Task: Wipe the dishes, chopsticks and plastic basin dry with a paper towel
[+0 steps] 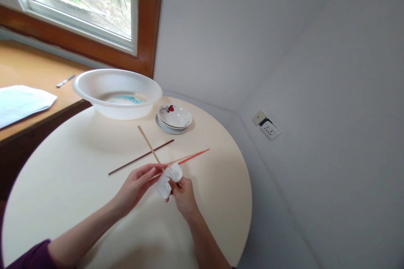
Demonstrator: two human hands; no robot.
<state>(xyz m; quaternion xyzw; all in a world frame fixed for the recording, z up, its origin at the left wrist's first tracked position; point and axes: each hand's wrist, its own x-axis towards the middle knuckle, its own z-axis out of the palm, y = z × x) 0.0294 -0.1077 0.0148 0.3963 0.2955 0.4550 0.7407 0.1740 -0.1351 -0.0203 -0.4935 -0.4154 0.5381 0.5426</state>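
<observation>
In my right hand (pixel 184 197) is a crumpled white tissue or cloth (pixel 173 172), bunched between thumb and fingers. My left hand (pixel 139 183) reaches in from the left, its fingertips closed around a pale wooden chopstick (pixel 148 143) beside the tissue. The chopstick slants up and left from there; its near end is hidden by the fingers and tissue. Past the tissue, an orange-red chopstick (pixel 195 155) and a second pale chopstick (pixel 184 158) point right, their near ends hidden. A dark brown chopstick (pixel 132 162) lies beneath the slanting pale one in this view.
On the round cream table (pixel 63 176) stand a large translucent basin (pixel 126 111) and small stacked flower-patterned dishes (pixel 176 117). A wooden desk (pixel 34 61) on the left bears papers (pixel 25 103) and a pen (pixel 65 81). A wall (pixel 315 113) with a socket (pixel 270 130) is to the right.
</observation>
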